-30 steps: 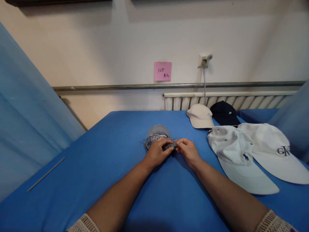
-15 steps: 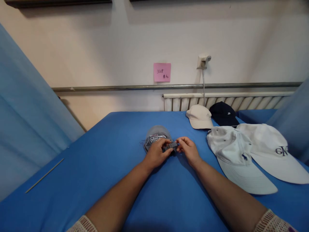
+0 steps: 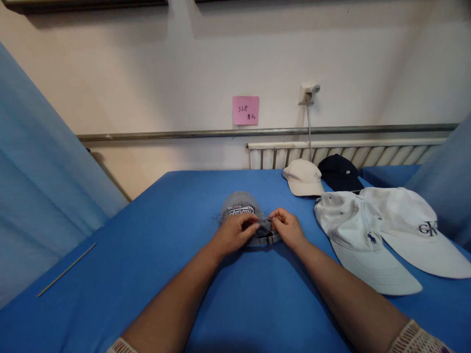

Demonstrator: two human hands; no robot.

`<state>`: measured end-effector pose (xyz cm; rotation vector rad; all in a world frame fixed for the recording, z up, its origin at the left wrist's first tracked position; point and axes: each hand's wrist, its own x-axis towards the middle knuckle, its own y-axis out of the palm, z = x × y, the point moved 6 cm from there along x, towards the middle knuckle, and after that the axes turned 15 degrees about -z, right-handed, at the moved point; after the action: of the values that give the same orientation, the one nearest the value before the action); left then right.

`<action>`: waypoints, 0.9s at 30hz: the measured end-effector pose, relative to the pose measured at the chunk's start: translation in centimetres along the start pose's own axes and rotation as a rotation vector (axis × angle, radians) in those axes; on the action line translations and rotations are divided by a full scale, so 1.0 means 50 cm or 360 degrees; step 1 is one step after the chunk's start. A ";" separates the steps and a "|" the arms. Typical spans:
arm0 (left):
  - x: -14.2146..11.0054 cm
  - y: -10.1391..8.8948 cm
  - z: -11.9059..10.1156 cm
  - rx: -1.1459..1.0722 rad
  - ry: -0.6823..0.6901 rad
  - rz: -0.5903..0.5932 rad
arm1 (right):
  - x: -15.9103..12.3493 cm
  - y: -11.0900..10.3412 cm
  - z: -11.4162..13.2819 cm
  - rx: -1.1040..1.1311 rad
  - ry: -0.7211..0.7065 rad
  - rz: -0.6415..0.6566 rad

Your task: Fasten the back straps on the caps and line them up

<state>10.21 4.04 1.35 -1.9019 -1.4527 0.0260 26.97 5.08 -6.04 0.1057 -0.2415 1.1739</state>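
Observation:
A grey baseball cap (image 3: 239,200) with a lettered patch lies on the blue-covered table in front of me. Its adjustment strap, with a small buckle (image 3: 271,239), curves along the near side, below my fingertips. My left hand (image 3: 235,229) covers part of the patch side, thumb and fingers closed on the cap's edge above the strap. On the other side of the opening, my right hand (image 3: 287,226) pinches the same edge between thumb and fingers. Both hands hide parts of the cap.
To the right lie a beige cap (image 3: 303,176), a navy cap (image 3: 338,171), a pale cap with a horse emblem (image 3: 353,230) and a white lettered cap (image 3: 408,215). A thin stick (image 3: 66,269) rests at the left on the blue cloth (image 3: 147,274). A radiator (image 3: 353,153) stands behind.
The strap and buckle, earlier between my fingers, now hang lower, below my hands. My fingers have shifted to the cap's edge above. The other caps stay in place.

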 end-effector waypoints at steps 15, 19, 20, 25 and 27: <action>0.005 -0.013 0.110 0.0138 -0.0251 0.0218 | -0.036 0.023 0.011 -0.0011 -0.0130 0.0189; 0.008 -0.011 0.133 0.0185 -0.0263 0.0141 | -0.038 0.040 -0.020 -0.0043 -0.0025 0.0324; 0.009 -0.009 0.135 0.0223 -0.0236 0.0146 | -0.037 0.041 -0.025 -0.0049 -0.0021 0.0334; 0.002 0.004 0.114 0.0380 0.0021 0.0248 | -0.038 0.040 -0.019 -0.0039 -0.0078 0.0309; -0.001 0.005 0.107 0.0451 0.0074 0.0228 | -0.040 0.036 -0.009 -0.0028 -0.0123 0.0283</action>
<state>8.14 6.80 -2.72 -1.7567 -1.2095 0.2410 24.64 4.09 -7.04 0.1161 -0.3347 1.3456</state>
